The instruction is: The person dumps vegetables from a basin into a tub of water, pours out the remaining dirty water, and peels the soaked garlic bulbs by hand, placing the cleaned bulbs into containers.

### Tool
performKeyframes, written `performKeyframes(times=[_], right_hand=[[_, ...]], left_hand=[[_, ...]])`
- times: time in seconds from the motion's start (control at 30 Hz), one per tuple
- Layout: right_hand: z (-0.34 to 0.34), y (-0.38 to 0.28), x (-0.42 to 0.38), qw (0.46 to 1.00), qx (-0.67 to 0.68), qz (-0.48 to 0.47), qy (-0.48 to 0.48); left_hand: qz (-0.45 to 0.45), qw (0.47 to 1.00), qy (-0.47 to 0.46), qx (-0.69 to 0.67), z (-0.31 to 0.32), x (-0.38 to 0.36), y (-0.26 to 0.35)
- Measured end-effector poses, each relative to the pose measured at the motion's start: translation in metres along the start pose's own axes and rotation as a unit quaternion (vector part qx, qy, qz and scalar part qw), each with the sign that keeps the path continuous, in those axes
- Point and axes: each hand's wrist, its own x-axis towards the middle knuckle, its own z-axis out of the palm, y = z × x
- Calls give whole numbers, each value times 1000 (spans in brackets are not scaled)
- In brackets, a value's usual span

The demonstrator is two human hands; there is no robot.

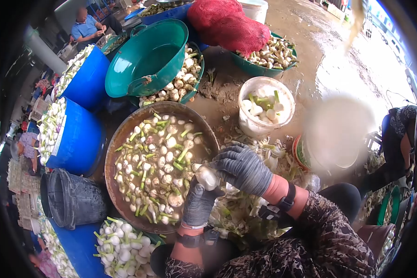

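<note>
My left hand (199,204), in a grey glove, is closed around the lower side of a white garlic bulb (207,178). From the right, my right hand (245,167), also gloved in grey, has its bent fingers against the same bulb. Both hands are at the right edge of a wide round basin (112,185) of murky water, in which many garlic bulbs with short green stems float. Beneath and beside my hands lie pale peelings (245,211). Just beyond my right hand stands a white bucket (255,128) with peeled bulbs inside.
A green tub (146,60) of water rests on garlic behind the basin. Blue barrels (78,134) of garlic and a black bucket (74,199) stand left. Peeled garlic (125,248) is heaped front left. Red sacks (236,30) lie behind. People sit at far left and right.
</note>
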Motion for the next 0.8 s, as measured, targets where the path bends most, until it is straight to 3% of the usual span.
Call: performKeyframes(times=[0.03,0.2,0.33,0.43,0.47,0.7,0.8], right_hand=[[2,0,-1,1000,0,1,0],[4,-16,-9,992,-16,68,-109],[6,-15,-14,991,33,104,-82],[4,-18,-18,990,64,127,-19],[2,-21,-18,988,47,146,1],[3,-34,-22,980,-17,197,-14],[9,-32,-24,974,-42,220,-23]], left_hand=[[-3,997,-46,69,-2,3,1],[-1,985,9,173,-5,-2,-3],[19,971,14,237,-4,-2,-3],[19,1000,-11,-12,14,0,-3],[20,1000,-12,-13,11,1,-4],[88,965,95,227,17,-1,-8],[149,929,73,330,4,1,-14]])
